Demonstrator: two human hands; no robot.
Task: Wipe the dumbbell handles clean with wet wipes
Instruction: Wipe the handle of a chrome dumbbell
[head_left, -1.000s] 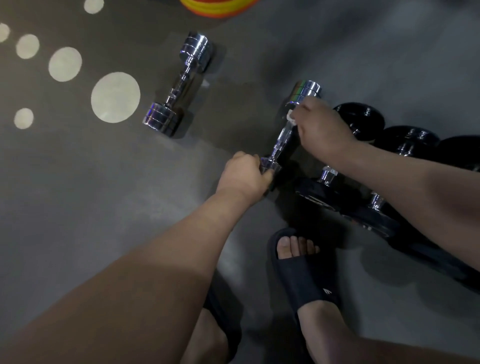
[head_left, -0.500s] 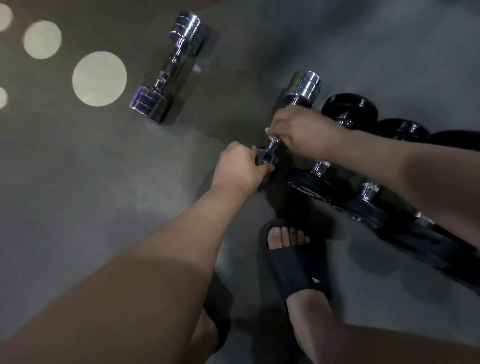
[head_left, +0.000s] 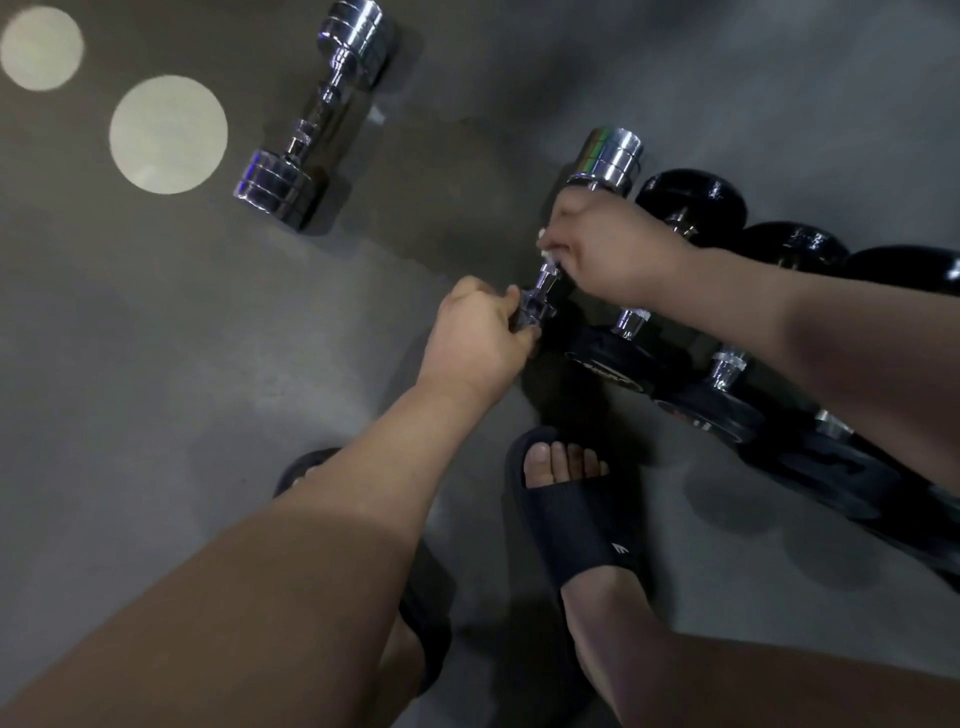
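Head view: left hand (head_left: 475, 338) gripped the near end of the chrome dumbbell (head_left: 608, 156); right hand (head_left: 608, 249), just beyond, pinched a wet wipe (head_left: 544, 250) round the handle (head_left: 546, 280), mid-wipe. Next, likely, a stroke along it.

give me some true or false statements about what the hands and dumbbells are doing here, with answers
1. The right hand holds a white wipe on the handle of a chrome dumbbell. True.
2. The left hand hangs free, touching nothing. False: it grips that dumbbell's near end.
3. A second chrome dumbbell lies on the floor with no hand on it. True.
4. The black dumbbells lie left of the wiped one. False: they line up on its right.
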